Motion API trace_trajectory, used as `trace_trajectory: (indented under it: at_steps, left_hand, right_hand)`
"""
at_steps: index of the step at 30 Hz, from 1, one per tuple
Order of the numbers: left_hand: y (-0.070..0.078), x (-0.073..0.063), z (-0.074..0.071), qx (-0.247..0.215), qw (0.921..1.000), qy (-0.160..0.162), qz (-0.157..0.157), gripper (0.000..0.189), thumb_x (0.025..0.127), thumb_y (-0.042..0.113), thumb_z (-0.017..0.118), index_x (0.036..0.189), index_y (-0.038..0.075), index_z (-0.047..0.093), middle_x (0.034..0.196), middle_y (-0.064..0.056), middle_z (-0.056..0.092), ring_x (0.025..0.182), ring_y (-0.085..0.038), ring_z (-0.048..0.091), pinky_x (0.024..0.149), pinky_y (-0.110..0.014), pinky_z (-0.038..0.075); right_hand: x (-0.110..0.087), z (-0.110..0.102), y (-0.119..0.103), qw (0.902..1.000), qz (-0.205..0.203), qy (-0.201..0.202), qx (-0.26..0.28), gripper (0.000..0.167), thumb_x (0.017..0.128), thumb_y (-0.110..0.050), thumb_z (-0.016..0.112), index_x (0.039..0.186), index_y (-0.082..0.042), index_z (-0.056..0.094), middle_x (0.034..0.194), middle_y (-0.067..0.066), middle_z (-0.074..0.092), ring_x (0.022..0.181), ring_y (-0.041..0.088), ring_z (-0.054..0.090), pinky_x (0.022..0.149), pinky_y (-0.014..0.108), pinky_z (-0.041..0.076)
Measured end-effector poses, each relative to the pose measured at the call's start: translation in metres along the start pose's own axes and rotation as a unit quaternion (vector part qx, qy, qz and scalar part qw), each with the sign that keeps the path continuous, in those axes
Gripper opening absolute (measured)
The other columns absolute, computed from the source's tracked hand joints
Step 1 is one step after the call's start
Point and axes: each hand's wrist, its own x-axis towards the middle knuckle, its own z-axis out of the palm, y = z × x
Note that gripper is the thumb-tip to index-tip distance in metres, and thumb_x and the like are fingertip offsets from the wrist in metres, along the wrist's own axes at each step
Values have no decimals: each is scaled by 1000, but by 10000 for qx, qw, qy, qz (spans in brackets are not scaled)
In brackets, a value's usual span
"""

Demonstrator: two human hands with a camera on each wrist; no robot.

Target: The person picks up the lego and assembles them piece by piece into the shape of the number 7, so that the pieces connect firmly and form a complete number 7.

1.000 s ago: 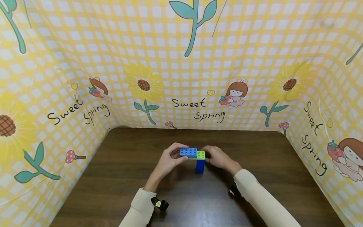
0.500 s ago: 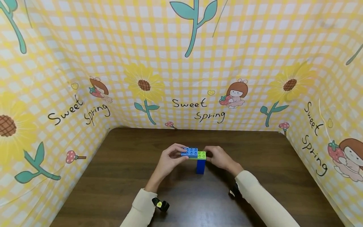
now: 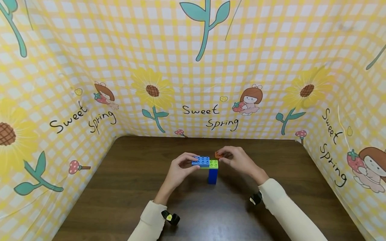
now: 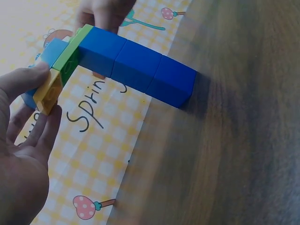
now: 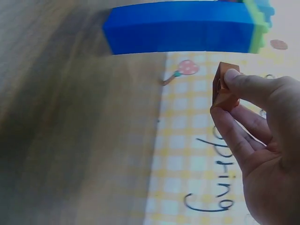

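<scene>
A column of stacked dark blue toy building bricks point(image 3: 212, 176) stands upright on the table, capped by a light green brick point(image 3: 213, 163). On the green one sits a light blue brick point(image 3: 202, 161), reaching out to the left. Under its overhang, a yellow brick point(image 4: 49, 91) shows in the left wrist view. My left hand point(image 3: 180, 170) grips this overhanging end between thumb and fingers. Right of the column and slightly behind its top, my right hand point(image 3: 238, 160) pinches an orange-brown brick point(image 5: 225, 98), held apart from the stack.
The dark wooden table point(image 3: 135, 157) is enclosed at the back and sides by a yellow checked cloth point(image 3: 199, 80) with printed flowers and lettering. A black strap device point(image 3: 170, 217) is worn at the left wrist, another point(image 3: 255, 198) at the right.
My right hand has drawn back from the column's right side, up and to the right, and the orange-brown brick now shows in its fingers. My left hand keeps its grip.
</scene>
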Motion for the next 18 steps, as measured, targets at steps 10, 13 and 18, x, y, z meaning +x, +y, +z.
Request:
trace_trajectory:
  at_steps: [10, 13, 18]
  left_hand:
    - [-1, 1, 0, 34, 10000, 38, 72, 22, 90, 6, 85, 111, 6, 79, 129, -15, 72, 115, -14, 70, 99, -26, 58]
    - [-2, 1, 0, 23, 9999, 45, 107, 22, 90, 5, 85, 111, 5, 78, 129, -17, 71, 114, -14, 70, 99, -26, 59]
    - [-2, 2, 1, -22, 9998, 62, 163, 22, 90, 3, 84, 111, 5, 78, 128, -17, 72, 114, -13, 70, 99, -23, 58]
  right_hand:
    - [-3, -19, -26, 9967, -733, 300, -160, 19, 95, -13, 81, 114, -13, 78, 114, 2, 79, 94, 12, 73, 82, 35, 64]
    - [-5, -20, -32, 9950, -914, 326, -224, 19, 94, -14, 82, 113, -13, 79, 115, 1, 79, 94, 11, 72, 82, 34, 64]
    - [-8, -20, -42, 9919, -1200, 306, -269, 20, 93, -12, 83, 113, -13, 80, 118, 2, 78, 95, 13, 72, 80, 38, 64]
